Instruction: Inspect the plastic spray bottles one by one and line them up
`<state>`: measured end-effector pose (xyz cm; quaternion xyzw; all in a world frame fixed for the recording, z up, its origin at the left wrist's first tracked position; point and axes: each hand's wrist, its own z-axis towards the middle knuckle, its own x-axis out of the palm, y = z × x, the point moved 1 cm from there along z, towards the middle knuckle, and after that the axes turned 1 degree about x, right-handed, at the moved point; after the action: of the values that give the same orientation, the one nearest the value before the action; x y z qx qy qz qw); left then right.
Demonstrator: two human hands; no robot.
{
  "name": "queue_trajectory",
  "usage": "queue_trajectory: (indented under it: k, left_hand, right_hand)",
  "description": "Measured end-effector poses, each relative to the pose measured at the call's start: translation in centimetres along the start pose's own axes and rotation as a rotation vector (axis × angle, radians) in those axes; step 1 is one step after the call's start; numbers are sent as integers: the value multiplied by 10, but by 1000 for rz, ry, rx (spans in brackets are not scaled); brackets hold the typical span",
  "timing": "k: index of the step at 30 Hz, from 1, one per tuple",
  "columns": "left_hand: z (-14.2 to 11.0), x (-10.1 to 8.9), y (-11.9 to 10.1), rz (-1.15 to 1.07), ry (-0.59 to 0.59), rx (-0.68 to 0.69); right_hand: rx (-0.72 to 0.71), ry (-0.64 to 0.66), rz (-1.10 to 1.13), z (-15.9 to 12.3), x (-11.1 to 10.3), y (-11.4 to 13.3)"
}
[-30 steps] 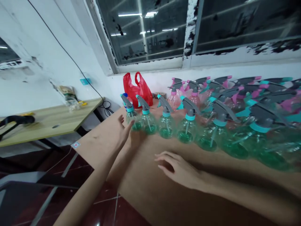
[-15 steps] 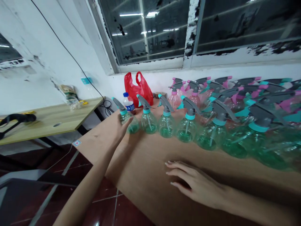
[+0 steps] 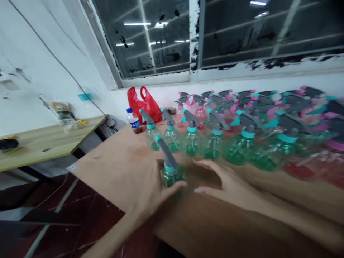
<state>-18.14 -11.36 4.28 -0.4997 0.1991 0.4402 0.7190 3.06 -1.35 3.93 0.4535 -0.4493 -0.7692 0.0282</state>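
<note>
My left hand is wrapped round the green body of a clear spray bottle with a grey and turquoise trigger head. The bottle leans a little, and its base is partly hidden by my thumb and blurred. To its right, my right hand is open, thumb and fingers apart, with a gap between it and the bottle. Behind both hands runs a row of matching green spray bottles, among them one in the middle and one at the left end.
Pink and green spray bottles crowd the table at the back and right. A blue-capped drink bottle and a red plastic bag stand near the wall. A second table is at the left, across a gap.
My left hand has brought the spray bottle from the row's left end toward me and rightward. My right hand has opened wider near it. The view has shifted right.
</note>
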Motion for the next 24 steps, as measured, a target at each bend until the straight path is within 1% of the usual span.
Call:
queue_trajectory:
  k: [2,3,5,7,9,12,15,18,20,22,24]
  left_hand:
    - [3,24,-31,-86,86,-3]
    - [6,37,-46,-135,140,39]
    - [13,64,-73,-208,189,124]
    - [20,92,-95,-217,250,212]
    - [26,117,-112,-230,263,266]
    - [31,143,-132,-278,244,293]
    - [32,157,-146,-292,267,327]
    - [31,169,-154,-287,286,372]
    - [31,176,-154,-277,282,409]
    - [31,182,-150,-265,288,455]
    - [32,185,-142,-249,341,503]
  right_hand:
    - [-14,-33,42,-7,-15,1]
    - [-36,-53,70,-11,-22,1]
    - [-60,-129,121,-20,-36,-1]
    - [-55,-248,170,-31,-48,-5]
    - [-38,-372,221,-41,-59,-12]
    - [-19,-477,266,-57,-75,-23]
    - [3,-494,223,-70,-90,-29]
    - [54,-542,181,-79,-101,-34]
    - [61,-562,195,-81,-107,-38]
    - [29,-558,230,-81,-112,-44]
    - [-5,-531,249,-81,-115,-49]
